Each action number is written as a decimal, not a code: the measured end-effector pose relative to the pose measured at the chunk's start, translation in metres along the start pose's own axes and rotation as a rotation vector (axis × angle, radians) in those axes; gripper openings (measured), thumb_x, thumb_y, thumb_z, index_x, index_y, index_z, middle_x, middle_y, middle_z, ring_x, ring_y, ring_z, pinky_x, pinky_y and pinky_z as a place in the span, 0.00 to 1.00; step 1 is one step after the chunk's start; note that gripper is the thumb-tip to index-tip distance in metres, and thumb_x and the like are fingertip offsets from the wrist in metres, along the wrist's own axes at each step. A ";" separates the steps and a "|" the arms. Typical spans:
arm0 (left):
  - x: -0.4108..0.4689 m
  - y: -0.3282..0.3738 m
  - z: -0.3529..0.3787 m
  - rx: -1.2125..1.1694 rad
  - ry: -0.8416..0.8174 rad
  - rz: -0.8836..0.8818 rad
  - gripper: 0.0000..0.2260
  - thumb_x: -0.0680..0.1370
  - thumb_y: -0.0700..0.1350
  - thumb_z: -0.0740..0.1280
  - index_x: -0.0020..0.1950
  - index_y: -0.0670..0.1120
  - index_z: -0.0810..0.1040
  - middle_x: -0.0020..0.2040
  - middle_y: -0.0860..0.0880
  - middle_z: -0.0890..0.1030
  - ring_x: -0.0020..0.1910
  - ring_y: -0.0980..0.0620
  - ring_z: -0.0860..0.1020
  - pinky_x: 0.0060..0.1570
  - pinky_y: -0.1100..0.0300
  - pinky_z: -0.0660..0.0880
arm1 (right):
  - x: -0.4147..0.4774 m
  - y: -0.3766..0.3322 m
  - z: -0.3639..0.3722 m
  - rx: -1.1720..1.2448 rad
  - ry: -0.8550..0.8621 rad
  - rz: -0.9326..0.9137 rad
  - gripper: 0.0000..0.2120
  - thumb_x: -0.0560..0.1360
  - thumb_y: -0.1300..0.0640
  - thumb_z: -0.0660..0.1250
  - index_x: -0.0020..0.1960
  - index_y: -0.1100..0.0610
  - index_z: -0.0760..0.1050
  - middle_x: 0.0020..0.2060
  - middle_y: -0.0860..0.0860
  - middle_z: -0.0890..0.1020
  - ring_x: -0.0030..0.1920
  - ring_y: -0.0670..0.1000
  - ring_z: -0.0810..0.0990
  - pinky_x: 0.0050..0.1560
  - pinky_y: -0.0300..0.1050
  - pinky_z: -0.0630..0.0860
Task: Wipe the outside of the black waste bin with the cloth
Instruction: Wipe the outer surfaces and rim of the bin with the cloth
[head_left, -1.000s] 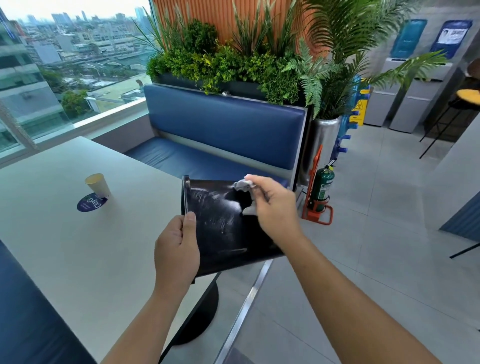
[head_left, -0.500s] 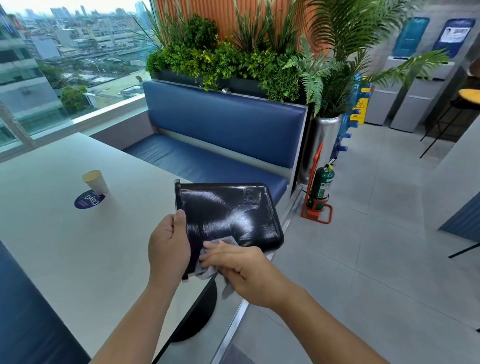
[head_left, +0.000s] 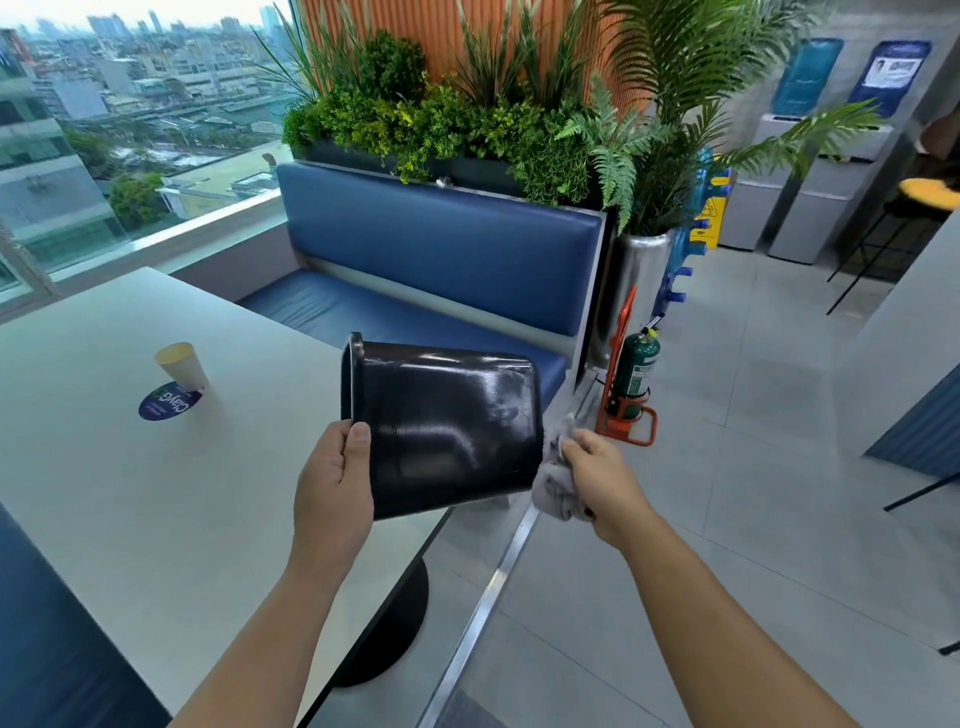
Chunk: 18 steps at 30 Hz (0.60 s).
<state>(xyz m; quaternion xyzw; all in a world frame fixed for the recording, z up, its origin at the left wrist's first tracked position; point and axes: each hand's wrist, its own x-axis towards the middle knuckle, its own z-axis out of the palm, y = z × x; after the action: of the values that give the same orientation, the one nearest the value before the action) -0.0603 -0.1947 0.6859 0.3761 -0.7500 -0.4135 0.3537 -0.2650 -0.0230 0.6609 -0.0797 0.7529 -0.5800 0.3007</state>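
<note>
With the left hand (head_left: 332, 483), grips the black waste bin (head_left: 447, 421) by its rim, thumb curled onto the outside wall. Holds it sideways in the air over the table (head_left: 104, 493) edge, mouth facing left. With the right hand (head_left: 602, 483), pinches a bunched-up grey cloth (head_left: 556, 483) right against the bin's bottom end. Also on the table, well apart: a paper cup (head_left: 182, 364).

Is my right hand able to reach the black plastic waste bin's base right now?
Probably yes: the left hand holds the black plastic waste bin sideways, base toward the right hand, whose crumpled grey cloth is right beside it, nothing between.
</note>
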 end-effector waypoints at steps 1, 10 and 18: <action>0.000 0.000 0.000 -0.015 -0.018 0.002 0.16 0.88 0.56 0.54 0.50 0.51 0.76 0.45 0.48 0.81 0.47 0.51 0.79 0.44 0.53 0.77 | 0.000 0.001 0.003 0.025 -0.020 0.061 0.12 0.86 0.54 0.58 0.50 0.56 0.77 0.39 0.56 0.82 0.39 0.56 0.78 0.37 0.48 0.73; 0.002 0.014 -0.011 -0.140 -0.223 -0.016 0.16 0.89 0.51 0.56 0.71 0.70 0.74 0.60 0.68 0.82 0.62 0.64 0.80 0.61 0.58 0.80 | -0.001 0.008 0.010 0.252 -0.173 0.268 0.20 0.87 0.46 0.56 0.56 0.60 0.78 0.28 0.53 0.71 0.23 0.48 0.65 0.24 0.42 0.61; 0.021 0.042 -0.004 -0.276 -0.239 -0.143 0.16 0.87 0.40 0.57 0.67 0.59 0.73 0.57 0.56 0.82 0.58 0.52 0.80 0.51 0.54 0.77 | -0.007 0.026 0.021 0.333 -0.143 0.091 0.17 0.88 0.50 0.57 0.57 0.63 0.74 0.34 0.60 0.77 0.24 0.51 0.72 0.23 0.42 0.66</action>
<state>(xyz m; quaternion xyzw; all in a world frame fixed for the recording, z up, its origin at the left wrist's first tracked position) -0.0778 -0.1984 0.7292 0.3246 -0.6941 -0.5783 0.2800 -0.2415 -0.0288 0.6365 -0.0359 0.6260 -0.6752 0.3886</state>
